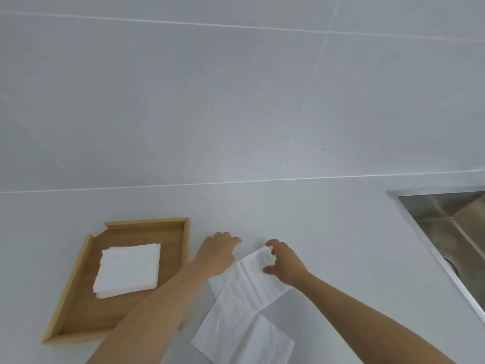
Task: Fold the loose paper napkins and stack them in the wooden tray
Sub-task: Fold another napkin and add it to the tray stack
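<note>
A wooden tray lies on the white counter at the left, holding a small stack of folded white napkins. To its right, loose white napkins lie overlapping: an upper one and a lower one nearer to me. My left hand rests on the counter at the upper napkin's far left corner, fingers curled. My right hand pinches the upper napkin's far right corner, which lifts slightly off the counter.
A stainless steel sink is set into the counter at the far right. A grey tiled wall rises behind the counter.
</note>
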Available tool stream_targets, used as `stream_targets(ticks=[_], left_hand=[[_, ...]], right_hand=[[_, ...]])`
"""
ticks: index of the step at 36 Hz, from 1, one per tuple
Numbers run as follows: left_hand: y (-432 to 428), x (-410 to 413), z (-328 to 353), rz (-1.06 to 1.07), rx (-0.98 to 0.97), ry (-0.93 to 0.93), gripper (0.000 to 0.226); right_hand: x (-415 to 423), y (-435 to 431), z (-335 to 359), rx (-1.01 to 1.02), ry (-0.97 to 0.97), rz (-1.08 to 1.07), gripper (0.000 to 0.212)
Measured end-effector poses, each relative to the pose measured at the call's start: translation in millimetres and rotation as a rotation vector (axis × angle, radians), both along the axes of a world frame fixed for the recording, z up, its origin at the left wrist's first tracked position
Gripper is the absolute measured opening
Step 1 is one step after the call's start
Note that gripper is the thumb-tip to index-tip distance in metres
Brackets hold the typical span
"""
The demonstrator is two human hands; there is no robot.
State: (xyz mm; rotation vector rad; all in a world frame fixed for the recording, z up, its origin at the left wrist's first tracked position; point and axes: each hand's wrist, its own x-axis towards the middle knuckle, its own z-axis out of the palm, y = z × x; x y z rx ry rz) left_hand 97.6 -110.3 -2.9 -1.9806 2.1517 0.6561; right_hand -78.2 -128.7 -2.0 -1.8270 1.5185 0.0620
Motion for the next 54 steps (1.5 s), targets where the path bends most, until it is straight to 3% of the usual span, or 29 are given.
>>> stream_targets(ticks=[10,16,23,26,28,32,34,45,54], left_hand=[[-27,-64,-12,-0.147,0.100,0.046,0.053],[-35,-80,-16,-0.245,0.084,0.003,0.058],[-39,-82,-20,-0.266,0.055,-0.069,0.033],[-39,-77,-20,-0.261,0.026,-0.084,0.032],[-39,-72,-20,-0.231,0.005,-0.077,0.030],[-42,-58,-14,-0.129,-0.025,-0.018,0.020],[-44,-51,-9,-0.089,-0.056,0.005,0.018],[-43,-23,11,0.002,-0.268,0.082,0.020],[-21,-7,14,-0.038,-0.212,0.110,0.018]], right_hand=[[-35,17,-16,0.063,0.193,-0.171,0.049],[-30,20,-24,0.084,0.200,-0.193,0.047],[-26,14,-26,0.122,0.157,-0.179,0.030],[-25,13,-26,0.111,0.130,-0.190,0.010],[-25,10,-25,0.091,0.087,-0.225,0.030],[-24,-1,-14,0.038,0.041,-0.244,0.012],[-23,-9,-8,-0.009,0.037,-0.245,0.022],[-20,-35,13,-0.217,-0.076,-0.085,0.019],[-19,-26,16,-0.256,-0.092,0.155,0.017]])
